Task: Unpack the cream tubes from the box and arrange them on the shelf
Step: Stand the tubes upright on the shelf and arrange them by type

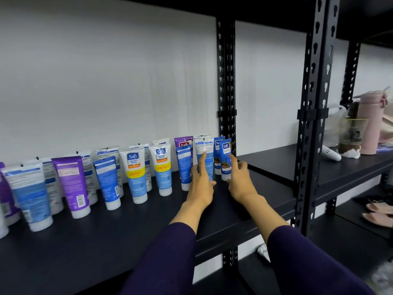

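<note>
We are steadying tubes (131,167) standing in rows on the shelf (127,231): left hand (202,182) and right hand (240,179), fingers relaxed, touching end tubes; post (226,103) at twelve o'clock, flask (372,124) at three.

Black shelf (127,241), blue, white and purple cream tubes (136,173), purple sleeves (168,258), pink bottle (371,126)

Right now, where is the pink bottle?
In the head view the pink bottle stands at the far right, on the neighbouring shelf bay beyond the black upright post, just behind a clear plastic cup.
</note>
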`<control>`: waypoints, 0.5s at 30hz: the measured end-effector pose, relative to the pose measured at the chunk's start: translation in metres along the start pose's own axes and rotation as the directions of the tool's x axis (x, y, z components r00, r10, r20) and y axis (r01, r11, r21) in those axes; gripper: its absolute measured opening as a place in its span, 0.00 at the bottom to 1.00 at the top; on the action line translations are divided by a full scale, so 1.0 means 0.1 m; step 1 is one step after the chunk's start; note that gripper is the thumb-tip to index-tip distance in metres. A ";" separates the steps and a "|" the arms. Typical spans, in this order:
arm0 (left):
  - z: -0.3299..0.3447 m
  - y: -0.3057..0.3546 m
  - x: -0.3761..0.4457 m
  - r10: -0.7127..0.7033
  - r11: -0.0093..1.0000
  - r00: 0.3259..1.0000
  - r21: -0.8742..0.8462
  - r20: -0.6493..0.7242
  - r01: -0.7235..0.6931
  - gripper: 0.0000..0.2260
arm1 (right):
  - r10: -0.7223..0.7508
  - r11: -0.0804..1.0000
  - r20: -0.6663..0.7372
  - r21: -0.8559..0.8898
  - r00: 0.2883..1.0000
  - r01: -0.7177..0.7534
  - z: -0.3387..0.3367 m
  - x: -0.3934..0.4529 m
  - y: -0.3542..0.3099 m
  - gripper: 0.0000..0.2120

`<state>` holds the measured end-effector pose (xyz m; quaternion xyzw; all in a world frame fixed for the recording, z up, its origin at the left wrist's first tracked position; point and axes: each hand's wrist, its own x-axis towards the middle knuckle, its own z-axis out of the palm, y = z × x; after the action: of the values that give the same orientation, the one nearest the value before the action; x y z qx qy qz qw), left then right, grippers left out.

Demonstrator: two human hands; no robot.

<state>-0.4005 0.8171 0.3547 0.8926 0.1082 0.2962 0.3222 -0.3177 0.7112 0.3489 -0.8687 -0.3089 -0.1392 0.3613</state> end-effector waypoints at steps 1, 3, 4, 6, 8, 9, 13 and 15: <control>-0.03 0.05 -0.08 -0.017 0.999 1.000 0.048 -0.009 0.018 0.36 | -0.018 0.999 -0.019 -0.043 1.000 0.017 -0.03 -0.07 -0.02 0.35; -0.10 0.17 -0.27 -0.041 0.985 0.997 0.165 -0.061 0.050 0.28 | -0.082 0.995 -0.046 -0.067 0.996 0.079 -0.10 -0.22 -0.12 0.25; -0.16 0.22 -0.38 -0.043 0.979 0.995 0.195 -0.089 0.060 0.25 | -0.110 0.994 -0.060 -0.035 0.992 0.108 -0.13 -0.30 -0.20 0.21; -0.30 0.27 -0.60 -0.022 0.976 0.993 0.212 -0.118 0.047 0.20 | -0.133 0.987 -0.101 0.079 0.986 0.141 -0.16 -0.45 -0.37 0.14; -0.52 0.25 -0.82 0.007 0.974 0.989 0.223 -0.150 0.027 0.16 | -0.138 0.968 -0.123 0.192 0.983 0.160 -0.16 -0.59 -0.57 0.10; -0.67 0.21 -0.92 0.006 0.972 0.986 0.231 -0.169 0.034 0.14 | -0.149 0.958 -0.113 0.230 0.982 0.172 -0.14 -0.66 -0.69 0.09; -1.36 -0.03 -1.29 -0.047 0.961 0.966 0.252 -0.255 0.113 0.13 | -0.247 0.916 -0.060 0.310 0.967 0.253 0.04 -0.94 -1.30 0.10; -1.73 -0.19 -1.48 -0.064 0.944 0.950 0.289 -0.307 0.157 0.12 | -0.297 0.893 -0.050 0.340 0.954 0.296 0.17 -1.08 -1.64 0.09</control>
<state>-0.6227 0.8629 0.3814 0.8706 0.2502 0.3859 0.1749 -0.5050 0.7664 0.3759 -0.7352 -0.4578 -0.1350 0.4813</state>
